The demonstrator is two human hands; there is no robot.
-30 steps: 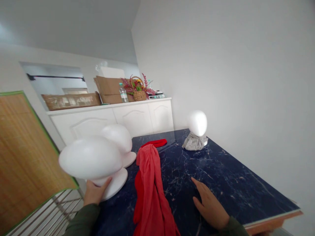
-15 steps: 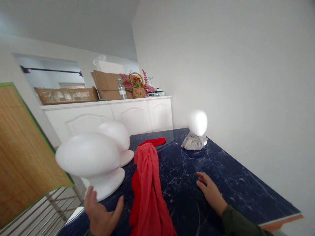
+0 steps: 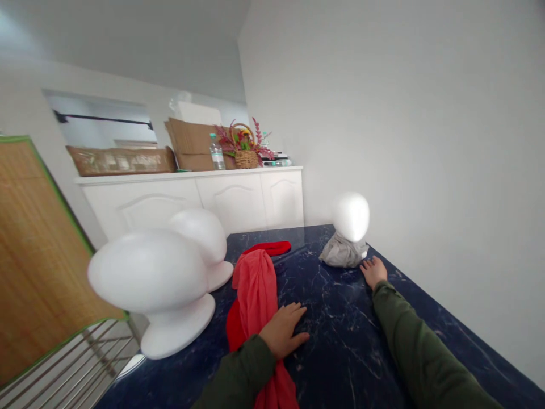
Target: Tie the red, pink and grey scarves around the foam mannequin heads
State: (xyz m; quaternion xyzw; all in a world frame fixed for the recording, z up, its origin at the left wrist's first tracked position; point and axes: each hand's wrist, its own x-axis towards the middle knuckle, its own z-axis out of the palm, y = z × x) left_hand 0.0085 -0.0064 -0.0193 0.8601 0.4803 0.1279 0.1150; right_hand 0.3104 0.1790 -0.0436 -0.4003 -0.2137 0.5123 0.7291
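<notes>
My right hand (image 3: 374, 271) reaches to the base of a white mannequin head (image 3: 351, 216) at the far right of the table. Grey cloth (image 3: 340, 251) is gathered round that head's neck, and my fingertips are beside it; whether they touch I cannot tell. My left hand (image 3: 284, 329) is over the coral-red scarf (image 3: 256, 284), its fingers spread and pointing right, nothing in them. Under the scarf a brighter red cloth (image 3: 272, 247) shows at the far end and along the left side.
Two more white mannequin heads, a near one (image 3: 149, 272) and a farther one (image 3: 200, 230), stand at the left. A metal rack (image 3: 80, 358) and a wooden-looking panel (image 3: 38, 255) are beyond them. White cabinets (image 3: 238, 196) carry boxes, a bottle (image 3: 217, 153) and a flower basket (image 3: 246, 159).
My right hand has stretched forward to the head with the grey cloth. My left hand has moved right, from beside the near head to over the scarf. The view has shifted slightly.
</notes>
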